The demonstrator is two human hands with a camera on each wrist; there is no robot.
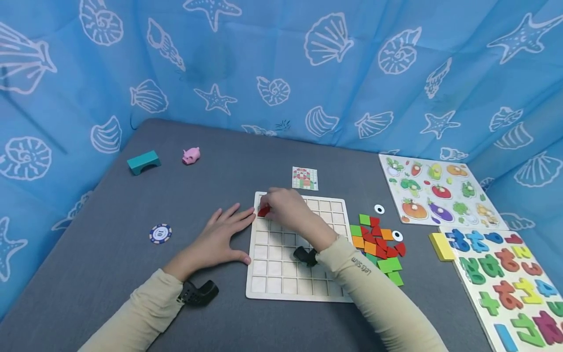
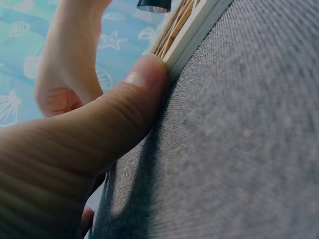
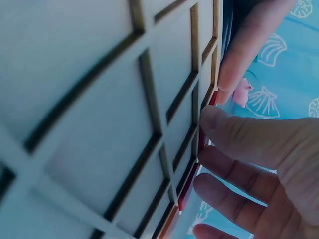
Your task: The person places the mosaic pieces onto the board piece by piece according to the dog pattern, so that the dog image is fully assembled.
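A pale wooden grid board [image 1: 274, 269] lies on the grey table. My right hand [image 1: 287, 209] is over its far left corner, where thumb and index finger pinch a small red tile [image 3: 202, 139] at the far row of cells. More red tile [image 3: 187, 190] shows along that row in the right wrist view; in the head view the hand hides much of it. My left hand [image 1: 216, 238] lies on the table left of the board with fingers spread. Its thumb [image 2: 147, 74] touches the board's side edge, and a fingertip reaches the edge farther up.
Loose green, orange and red tiles [image 1: 370, 248] lie right of the board, near white rings [image 1: 379, 209]. A picture card [image 1: 305, 178] sits beyond it. Puzzle boards [image 1: 398, 215] and a yellow block [image 1: 442, 247] are farther right. Leftward are a poker chip [image 1: 160, 233], toy pig [image 1: 191, 156] and teal block [image 1: 144, 162].
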